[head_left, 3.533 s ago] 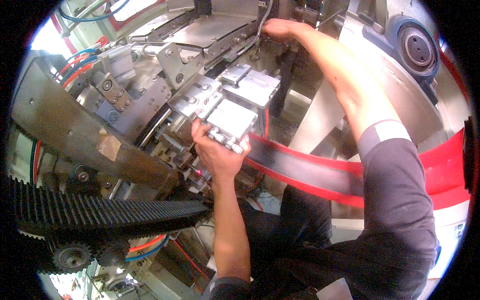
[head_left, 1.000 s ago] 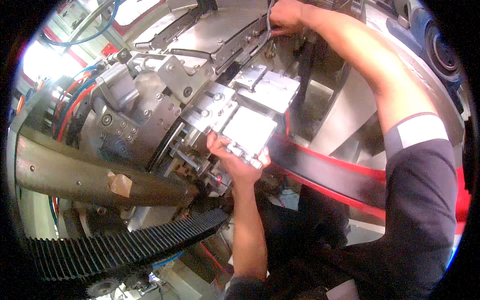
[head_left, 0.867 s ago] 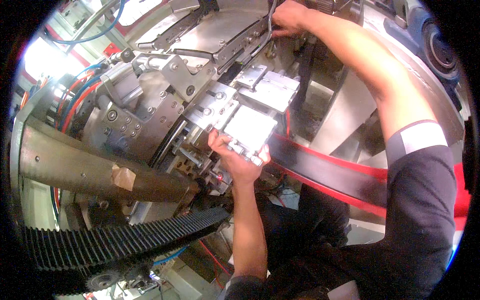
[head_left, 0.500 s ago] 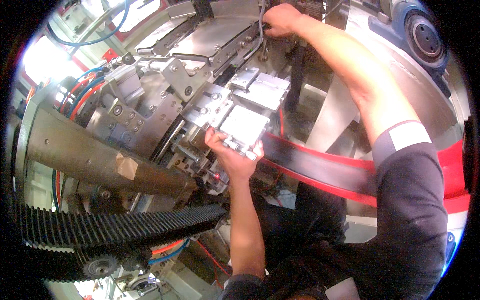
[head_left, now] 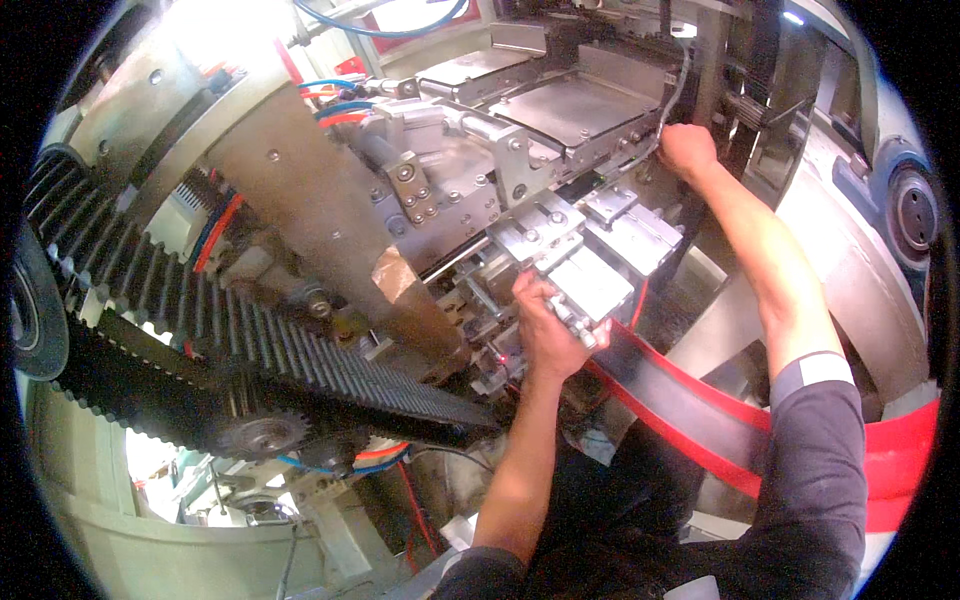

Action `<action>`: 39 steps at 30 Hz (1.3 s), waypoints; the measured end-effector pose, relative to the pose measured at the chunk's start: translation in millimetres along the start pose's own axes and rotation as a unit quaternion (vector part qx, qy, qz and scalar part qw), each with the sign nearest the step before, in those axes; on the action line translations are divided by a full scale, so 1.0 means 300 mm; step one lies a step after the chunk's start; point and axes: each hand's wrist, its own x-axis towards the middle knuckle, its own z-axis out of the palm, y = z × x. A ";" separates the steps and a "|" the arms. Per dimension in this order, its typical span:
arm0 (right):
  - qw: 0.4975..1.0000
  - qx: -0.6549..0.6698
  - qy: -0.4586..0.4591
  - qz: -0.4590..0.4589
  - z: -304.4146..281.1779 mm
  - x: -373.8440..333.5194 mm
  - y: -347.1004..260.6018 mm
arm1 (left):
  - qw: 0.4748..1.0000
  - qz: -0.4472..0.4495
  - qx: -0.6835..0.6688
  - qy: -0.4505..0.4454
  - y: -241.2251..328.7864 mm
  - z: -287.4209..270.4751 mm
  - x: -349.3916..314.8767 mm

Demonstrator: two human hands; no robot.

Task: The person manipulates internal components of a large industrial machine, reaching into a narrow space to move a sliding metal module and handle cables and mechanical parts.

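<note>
My left hand (head_left: 555, 338) is closed around the near end of a silver metal block (head_left: 590, 283), thumb on one side and fingers on the other. Small cylindrical fittings (head_left: 575, 318) show between them. A second metal block (head_left: 640, 238) sits beside it, farther right, both on the side of the machine. Farther away, my right hand (head_left: 688, 150) is curled against the machine's edge next to a grey cable (head_left: 668, 115). Its fingertips are hidden, so what they grip cannot be made out.
A black toothed belt (head_left: 270, 320) runs over a sprocket (head_left: 262, 435) at left. A broad metal beam (head_left: 330, 210) slopes down beside the blocks. A red-edged curved guard (head_left: 690, 400) passes below my right arm. A blue bearing housing (head_left: 912, 205) stands far right.
The view has swung, so the machine and both hands appear farther right and more of the toothed belt shows. Both hands keep about the same places on the machine.
</note>
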 end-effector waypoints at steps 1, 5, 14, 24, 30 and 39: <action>1.000 0.004 0.008 0.004 0.025 0.015 -0.003 | 1.000 -0.008 0.000 -0.002 0.003 0.000 -0.001; 0.999 0.024 0.032 0.004 0.061 0.019 -0.004 | 1.000 0.011 0.002 0.006 0.001 0.009 -0.001; 0.999 0.048 0.011 0.020 0.018 -0.005 -0.003 | 0.999 -0.035 -0.023 -0.009 -0.006 0.025 -0.010; 0.966 0.134 -0.109 0.194 -0.150 -0.021 0.033 | 1.000 0.012 0.000 0.006 -0.005 0.015 -0.003; 0.881 0.383 0.073 0.268 -0.060 0.062 0.152 | 1.000 -0.012 -0.022 -0.014 0.029 0.028 -0.001; 0.420 0.878 0.082 0.216 -0.052 0.160 0.028 | 0.999 -0.022 -0.039 0.004 0.016 0.012 0.002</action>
